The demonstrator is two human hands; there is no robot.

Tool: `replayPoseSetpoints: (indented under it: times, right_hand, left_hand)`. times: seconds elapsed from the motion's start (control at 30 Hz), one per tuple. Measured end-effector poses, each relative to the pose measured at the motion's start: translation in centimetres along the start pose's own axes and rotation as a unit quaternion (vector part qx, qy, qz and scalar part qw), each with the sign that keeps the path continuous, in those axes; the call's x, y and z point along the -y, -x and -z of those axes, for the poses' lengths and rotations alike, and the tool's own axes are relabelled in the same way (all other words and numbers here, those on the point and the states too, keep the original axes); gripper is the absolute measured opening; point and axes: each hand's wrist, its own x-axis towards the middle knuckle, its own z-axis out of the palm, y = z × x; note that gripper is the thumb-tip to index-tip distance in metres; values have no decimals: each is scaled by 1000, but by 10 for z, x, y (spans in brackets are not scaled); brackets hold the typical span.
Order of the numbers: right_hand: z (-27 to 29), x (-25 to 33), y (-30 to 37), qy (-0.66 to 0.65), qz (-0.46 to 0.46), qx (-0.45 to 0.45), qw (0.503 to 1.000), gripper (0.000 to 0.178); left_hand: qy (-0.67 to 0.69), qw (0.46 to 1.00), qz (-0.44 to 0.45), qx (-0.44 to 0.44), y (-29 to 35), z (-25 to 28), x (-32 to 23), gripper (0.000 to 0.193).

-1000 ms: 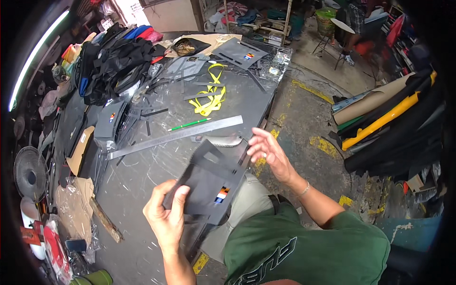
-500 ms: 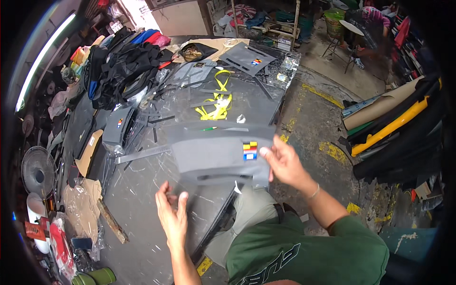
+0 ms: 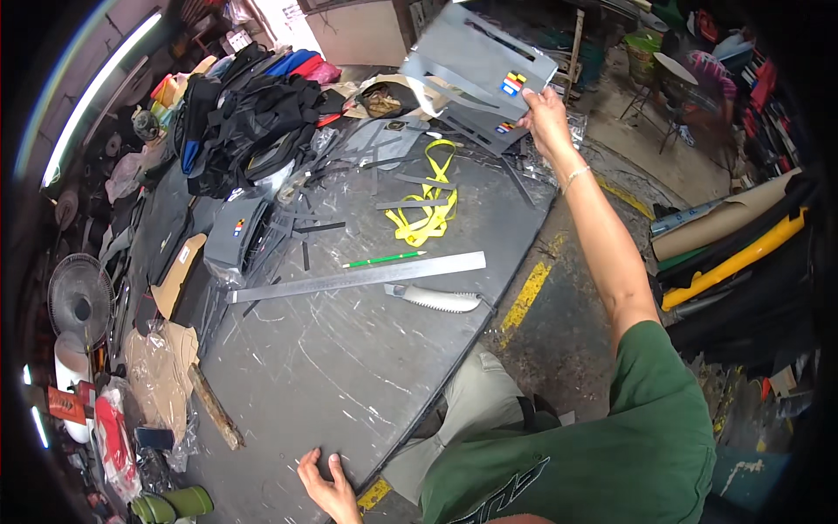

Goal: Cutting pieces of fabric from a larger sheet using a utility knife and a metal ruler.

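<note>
My right hand (image 3: pixel 547 122) is stretched out to the far right corner of the table, pinching the edge of a grey fabric panel (image 3: pixel 476 61) with slots and a small coloured patch. The raised panel hangs over another dark grey panel (image 3: pixel 480 131) lying there. My left hand (image 3: pixel 328 482) is at the table's near edge, fingers apart and holding nothing. Mid-table lie a metal ruler (image 3: pixel 358 278), a green pencil (image 3: pixel 384 259) and a knife with a pale handle (image 3: pixel 441 299). Beyond them is a tangle of yellow strap (image 3: pixel 428 214).
Black bags and cloth (image 3: pixel 249 113) are heaped at the far left. A stack of grey panels (image 3: pixel 234 236) and dark strips lie nearer. A wooden stick (image 3: pixel 216 408) and a fan (image 3: pixel 81 297) are at left. Rolls of material (image 3: pixel 733 262) stand at right; another person bends far right.
My right hand has carried the grey panel away to the far right corner, uncovering the ruler, pencil and knife. My left hand has drawn back toward the near edge.
</note>
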Motion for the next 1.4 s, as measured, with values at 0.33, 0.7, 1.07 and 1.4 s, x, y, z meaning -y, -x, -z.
replayPoseSetpoints:
  times: [0.33, 0.7, 1.07, 1.4]
  right_hand:
    - [57, -120, -53, 175, -185, -72, 964, 24]
    - [52, -123, -59, 177, -212, -117, 954, 24]
    - [63, -68, 4, 416, 148, 87, 893, 50]
    - [-79, 9, 308, 474, 158, 281, 820, 39]
  left_hand:
    - [-56, 997, -45, -11, 2, -21, 24, 23]
    - [-74, 996, -32, -35, 2, -24, 18, 23]
    - [-41, 998, 0, 37, -32, -8, 5, 24]
    - [60, 983, -169, 27, -236, -53, -7, 20]
